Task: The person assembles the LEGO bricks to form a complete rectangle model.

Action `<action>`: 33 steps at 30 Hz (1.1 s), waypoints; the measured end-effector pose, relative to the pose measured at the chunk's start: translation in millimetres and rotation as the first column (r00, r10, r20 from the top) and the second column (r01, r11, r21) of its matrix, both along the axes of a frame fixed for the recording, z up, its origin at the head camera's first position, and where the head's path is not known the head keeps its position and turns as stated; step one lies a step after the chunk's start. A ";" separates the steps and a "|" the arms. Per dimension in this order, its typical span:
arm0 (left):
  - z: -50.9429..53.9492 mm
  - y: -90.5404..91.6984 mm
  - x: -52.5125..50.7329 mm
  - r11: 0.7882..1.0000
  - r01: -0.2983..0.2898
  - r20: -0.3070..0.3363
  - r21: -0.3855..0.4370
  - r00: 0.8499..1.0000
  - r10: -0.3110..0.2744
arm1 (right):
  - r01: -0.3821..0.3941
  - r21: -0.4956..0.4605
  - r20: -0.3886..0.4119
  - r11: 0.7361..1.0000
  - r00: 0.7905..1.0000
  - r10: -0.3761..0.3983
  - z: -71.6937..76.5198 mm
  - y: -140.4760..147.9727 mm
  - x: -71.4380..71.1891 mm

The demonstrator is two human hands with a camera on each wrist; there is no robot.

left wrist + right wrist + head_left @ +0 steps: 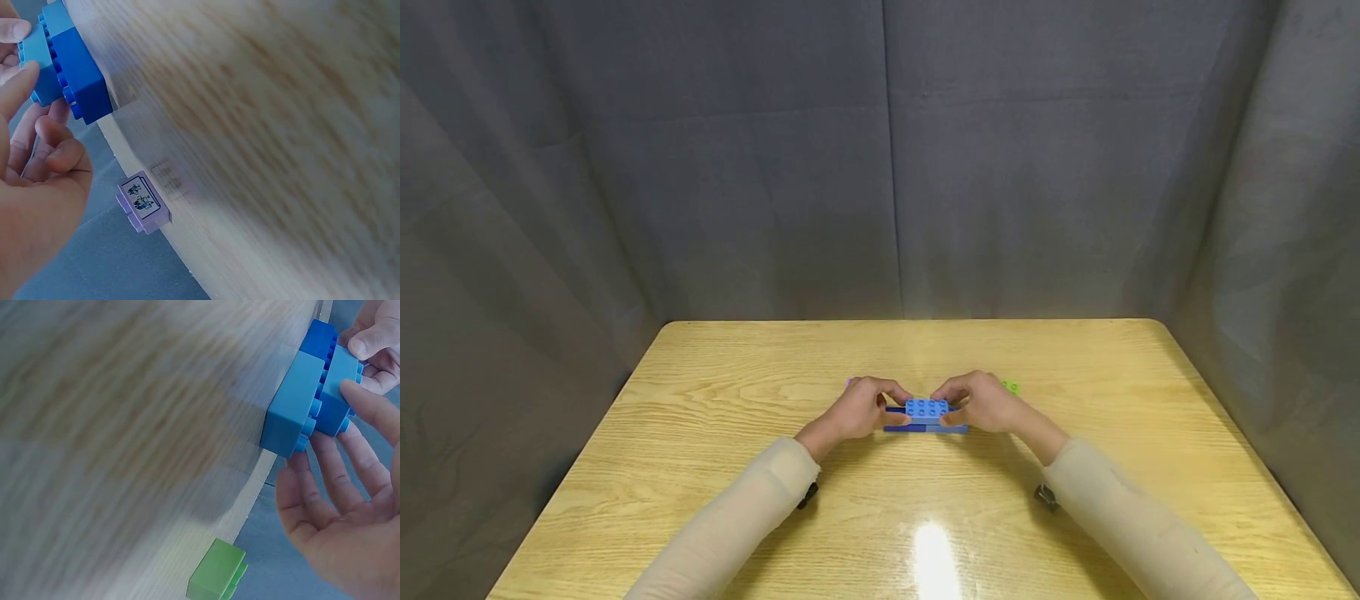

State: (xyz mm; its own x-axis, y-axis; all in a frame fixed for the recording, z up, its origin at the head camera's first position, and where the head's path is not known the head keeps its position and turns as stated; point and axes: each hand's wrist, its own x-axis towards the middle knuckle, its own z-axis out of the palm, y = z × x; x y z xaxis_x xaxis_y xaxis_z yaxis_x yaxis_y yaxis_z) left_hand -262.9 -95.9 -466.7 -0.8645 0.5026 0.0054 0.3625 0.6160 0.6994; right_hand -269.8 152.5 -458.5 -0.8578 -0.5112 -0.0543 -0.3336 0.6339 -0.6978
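A light blue brick [927,408] with studs up lies over the middle of a lower row, made of a dark blue brick [82,75] on the left and another light blue brick [293,403] on the right. The left hand [859,408] pinches the upper brick at its left end, thumb in front and fingers behind. At its right end the right hand [988,402] pinches the same brick in the same way. In the wrist views the remaining fingers of both hands are loosely bent beside the bricks.
A purple brick [144,203] with a printed picture stands on the wooden table [737,367], beyond the left hand. Near the right hand is a green brick [217,570]. Grey curtains [737,167] surround the table's back and sides.
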 end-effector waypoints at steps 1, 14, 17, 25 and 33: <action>0.2 0.1 0.2 1.000 -0.003 -0.001 -0.003 1.000 0.003 | 0.004 0.001 0.003 1.000 1.000 -0.004 0.2 -0.2 0.1; 0.6 -0.1 1.0 0.999 -0.026 -0.026 -0.026 0.999 0.025 | -0.004 0.000 0.001 1.000 1.000 0.004 2.5 -2.2 1.5; 1.7 0.1 1.2 0.999 -0.031 -0.025 -0.031 0.999 0.031 | -0.006 0.001 -0.008 1.000 1.000 0.006 2.4 -1.8 1.3; 2.6 1.2 0.8 0.999 -0.037 -0.013 -0.040 0.999 0.036 | -0.031 -0.020 -0.018 0.999 0.999 0.031 3.6 -1.2 0.7; 2.2 1.7 -0.3 0.998 -0.045 0.000 -0.041 0.999 0.045 | -0.026 -0.010 -0.022 1.000 0.999 0.026 2.2 -1.0 0.7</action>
